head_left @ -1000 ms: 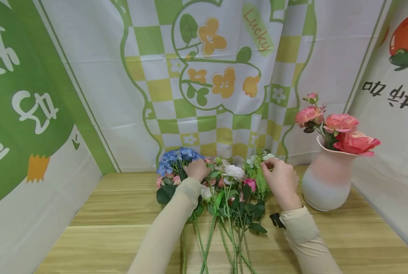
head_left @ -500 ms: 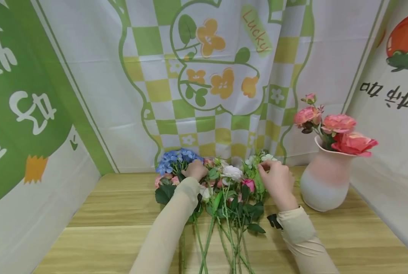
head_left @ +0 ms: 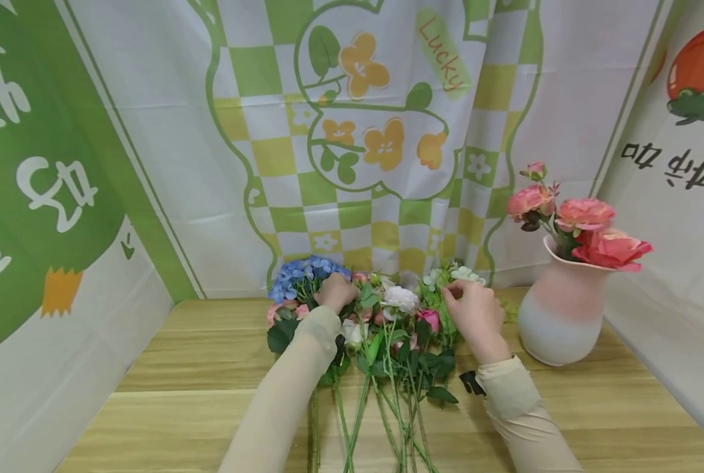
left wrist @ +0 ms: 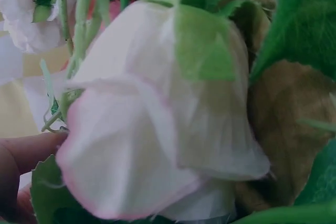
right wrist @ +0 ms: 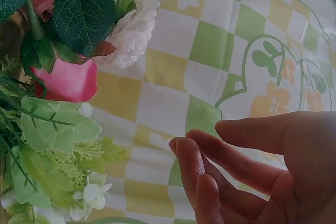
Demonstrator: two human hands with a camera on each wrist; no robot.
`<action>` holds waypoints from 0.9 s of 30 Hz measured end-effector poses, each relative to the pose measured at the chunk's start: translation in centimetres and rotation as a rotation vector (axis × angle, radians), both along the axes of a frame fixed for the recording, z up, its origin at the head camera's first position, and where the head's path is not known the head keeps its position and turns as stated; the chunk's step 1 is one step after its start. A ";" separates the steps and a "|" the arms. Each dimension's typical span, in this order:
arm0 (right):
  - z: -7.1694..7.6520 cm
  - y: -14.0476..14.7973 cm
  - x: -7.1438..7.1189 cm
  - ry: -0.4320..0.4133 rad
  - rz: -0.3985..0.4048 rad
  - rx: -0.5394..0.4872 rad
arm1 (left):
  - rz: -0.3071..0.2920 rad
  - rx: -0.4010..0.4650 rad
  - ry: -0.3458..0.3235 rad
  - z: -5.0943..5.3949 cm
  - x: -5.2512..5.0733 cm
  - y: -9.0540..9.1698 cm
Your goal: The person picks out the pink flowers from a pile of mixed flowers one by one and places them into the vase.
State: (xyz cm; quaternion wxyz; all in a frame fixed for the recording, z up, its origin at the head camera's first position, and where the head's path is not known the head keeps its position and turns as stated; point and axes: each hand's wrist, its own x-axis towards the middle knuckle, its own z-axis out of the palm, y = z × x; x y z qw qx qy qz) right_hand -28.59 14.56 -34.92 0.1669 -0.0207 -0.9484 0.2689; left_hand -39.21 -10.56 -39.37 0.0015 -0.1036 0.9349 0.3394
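A row of artificial flowers lies on the table, with blue blossoms (head_left: 307, 272) at its left end. My left hand (head_left: 336, 293) reaches in beside them, its fingertips hidden in the head view. The left wrist view has a white rose (left wrist: 142, 114) filling the middle, with part of my left hand (left wrist: 26, 156) by thin stems at the left edge; a grip is unclear. Over the right end, beside greenery and small white flowers (right wrist: 94, 195), my right hand (right wrist: 236, 171) hangs with loosely bent fingers, holding nothing.
A pink and white vase (head_left: 561, 312) holding pink and red flowers stands right of my right hand. Long green stems (head_left: 360, 420) extend toward the table's front. Behind the flowers hangs a checkered cloth (head_left: 357, 217). A small black object (head_left: 472, 382) is beside my right sleeve.
My right hand has shifted slightly down and left, showing more of the small white flowers behind it. My left hand stays beside the blue blossoms, almost unmoved.
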 end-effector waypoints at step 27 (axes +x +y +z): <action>-0.1 0.1 0.0 0.002 0.006 -0.010 | 0.004 0.157 0.229 2.7 2.0 -0.1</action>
